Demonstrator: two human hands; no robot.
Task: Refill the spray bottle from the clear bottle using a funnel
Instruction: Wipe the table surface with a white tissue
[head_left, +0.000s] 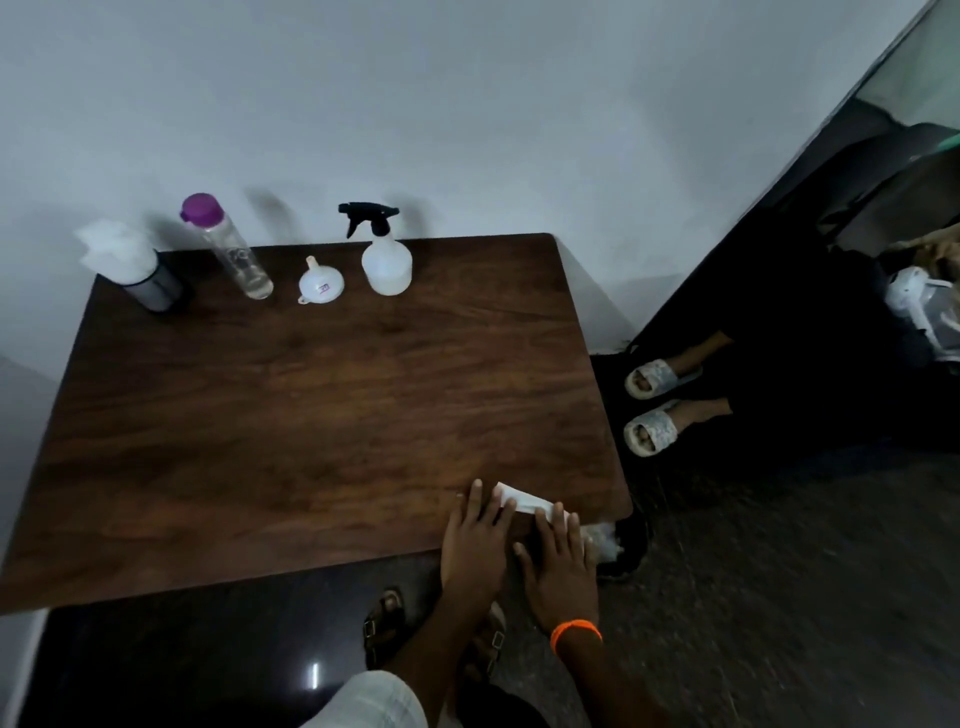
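Dark wood table (311, 415) set against a pale wall (467, 104). Along the far edge, L to R: a dark cylinder holder w/ white tissues sticking out the top (132, 265) near the far-left corner; the clear bottle (228, 249) w/ purple cap, upright, looks to have clear liquid low down; the white funnel (320, 282) standing wide end down on the table, spout up, small label on its side; the spray bottle (385, 257), translucent white body, black trigger head screwed on, nozzle pointing left. Funnel sits between the two bottles, just beside the spray bottle, not touching either as far as I can tell. All four well apart from the hands. Near the table's near-right corner, both hands lie flat w/ fingers straight, side by side: left hand (475, 540) and right hand (561, 566) both pressing on a folded white paper or cloth (524, 501) lying on the table; neither hand curled round anything. Right wrist has an orange band (575, 631). Below the near edge: the person's sandalled foot (384, 618) on dark floor, pale trouser leg at bottom of frame. Right of the table, on the floor, another person's feet in pale slippers (654, 405). Crumpled whitish stuff (602, 538) just off the near-right corner; can't tell what it is.
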